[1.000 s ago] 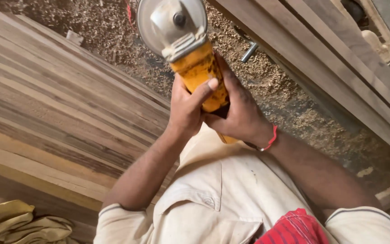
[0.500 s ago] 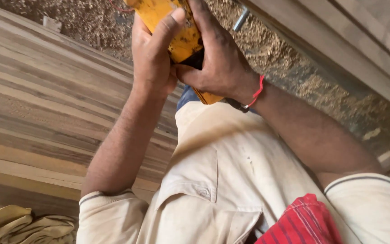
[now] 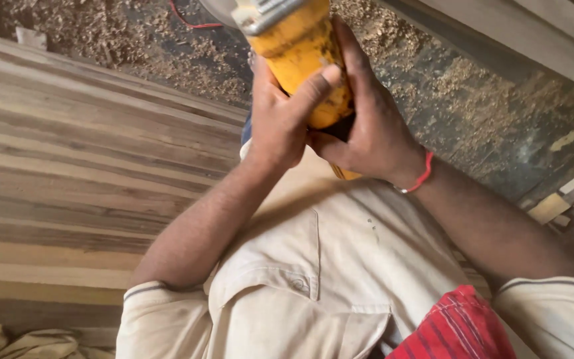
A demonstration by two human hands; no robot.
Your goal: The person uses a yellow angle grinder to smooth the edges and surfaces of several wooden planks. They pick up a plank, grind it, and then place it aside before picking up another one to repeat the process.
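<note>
Both my hands grip a yellow angle grinder (image 3: 298,50) held up in front of my chest. My left hand (image 3: 279,119) wraps the body from the left, thumb pressed across the yellow casing. My right hand (image 3: 370,129) clasps it from the right; a red thread circles that wrist. The grinder's grey metal head and guard (image 3: 264,13) run out of the top edge. Its lower end pokes out below my hands. A wide panel of glued wooden strips (image 3: 81,166) lies to the left of my arms.
Sawdust and shavings (image 3: 473,100) cover the dark floor beyond my hands. A red wire (image 3: 191,23) crosses the floor at the top. Long planks (image 3: 519,30) lie at the upper right, wood offcuts (image 3: 553,206) at the right edge. Yellowish cloth (image 3: 28,344) sits bottom left.
The view shifted, and the grinder and both hands sit lower and further right in the frame than half a second ago. The grip on the grinder is unchanged.
</note>
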